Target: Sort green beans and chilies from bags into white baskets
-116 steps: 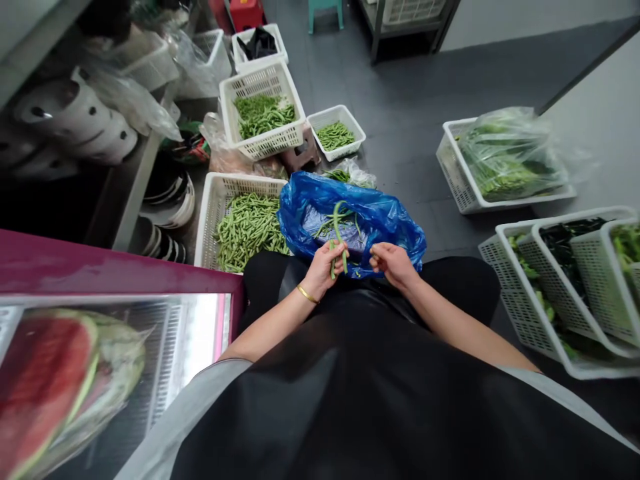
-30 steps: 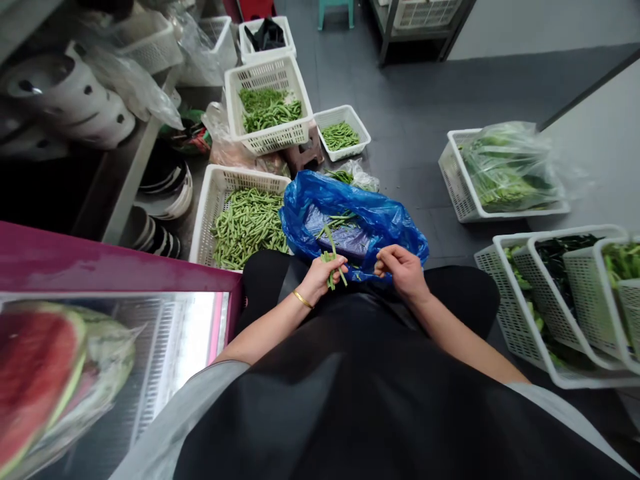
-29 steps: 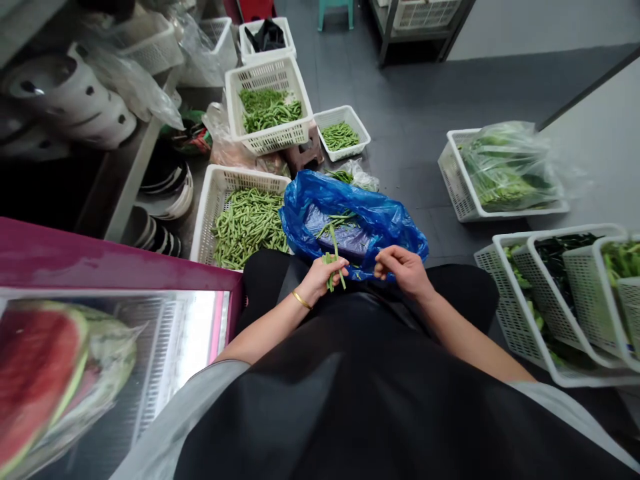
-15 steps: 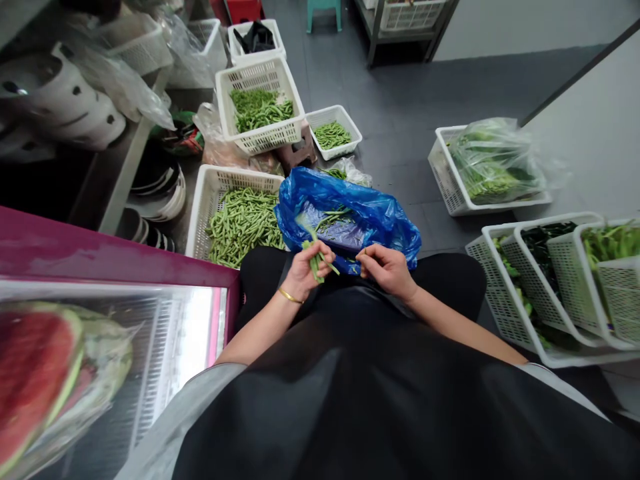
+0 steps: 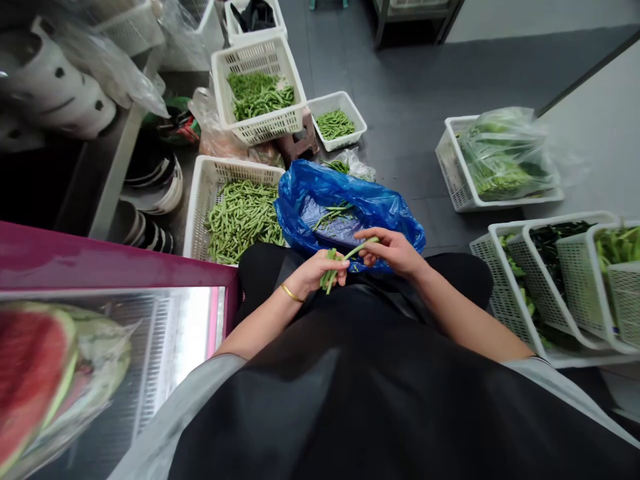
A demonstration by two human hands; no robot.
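Observation:
My left hand (image 5: 320,270), with a gold bangle at the wrist, is closed around several short pieces of green bean (image 5: 329,272). One long green bean (image 5: 361,248) spans the gap between my hands. Its far end is pinched between the thumb and fingers of my right hand (image 5: 393,251). Both hands are over the near edge of a blue plastic bag (image 5: 350,187), which lies open in front of my lap with some green beans and scraps inside. To the left of the bag, a white basket (image 5: 193,220) holds a heap of cut green beans (image 5: 245,220).
Farther off stand a white basket of greens (image 5: 260,133) and a small white basket of beans (image 5: 360,133). On the right are a basket with bagged vegetables (image 5: 453,173) and tilted baskets (image 5: 500,267). A lit case with cut watermelon (image 5: 30,373) borders my left.
My hands have come closer together. The right hand has moved to grip the end of a long bean. The left still holds bean pieces. The view has tilted slightly downward.

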